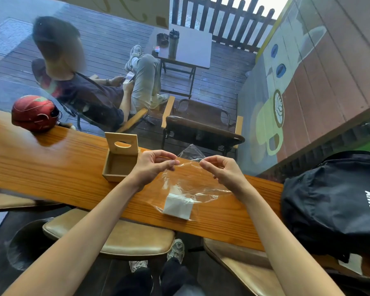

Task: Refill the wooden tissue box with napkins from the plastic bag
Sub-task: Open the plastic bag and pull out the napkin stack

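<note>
Here, both my arms reach over a long wooden tabletop (51,167) that runs across the view. My left hand (153,165) is pinched shut on the upper edge of the plastic bag (188,189), thumb and fingers together. My right hand (221,169) pinches the same edge a little further along, fingers curled in. Between the two hands the clear film is stretched and lifted off the wood; the rest of the bag sags down onto the tabletop toward me.

Napkins (178,205): a small white folded stack, inside the bag at its lower end, lying on the wood near the edge closest to me. Cannot tell how many sheets.

Wooden tissue box (120,167): stands on the tabletop just beside my left hand, on its far-left side. Interior shows bare wood. Its lid (121,144), a flat panel with an oval slot, stands upright at the box's far side.

Other items on the tabletop: a red helmet (34,113) at the far left end, well apart from the box; a black backpack (333,201) with white lettering at the right end, near my right forearm.

Below the tabletop on my side: two tan cushioned stools (115,238), and my shoes (175,251) on the dark floor.

Beyond the tabletop: a wooden deck, a seated person (98,88) looking at a phone, an empty dark chair (201,127), a small table (190,48) carrying a tumbler.
</note>
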